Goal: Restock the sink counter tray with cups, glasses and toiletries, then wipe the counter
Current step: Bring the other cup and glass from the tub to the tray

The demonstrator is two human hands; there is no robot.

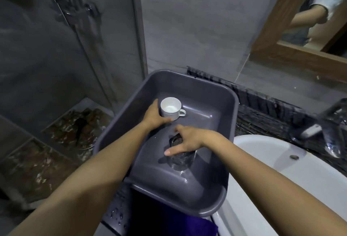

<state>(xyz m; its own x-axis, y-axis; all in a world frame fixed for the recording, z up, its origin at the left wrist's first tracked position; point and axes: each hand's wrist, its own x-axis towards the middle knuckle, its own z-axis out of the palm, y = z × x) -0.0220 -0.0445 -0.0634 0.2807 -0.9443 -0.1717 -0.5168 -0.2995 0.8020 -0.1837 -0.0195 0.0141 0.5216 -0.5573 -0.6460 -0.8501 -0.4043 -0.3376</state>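
Observation:
A deep grey plastic tub (221,93) rests on the counter to the left of the sink. Inside it stands a white cup (170,108) with its handle pointing right, and my left hand (154,116) is wrapped around the cup's left side. Closer to me in the tub lie clear glasses (181,158). My right hand (187,140) reaches over them and grips one from above, thumb stretched out to the left.
A white sink basin (272,160) lies to the right, with a chrome tap (332,128) on the dark stone counter (262,115). A purple cloth (197,226) lies below the tub. A glass shower screen (65,48) stands left, a wood-framed mirror (300,35) upper right.

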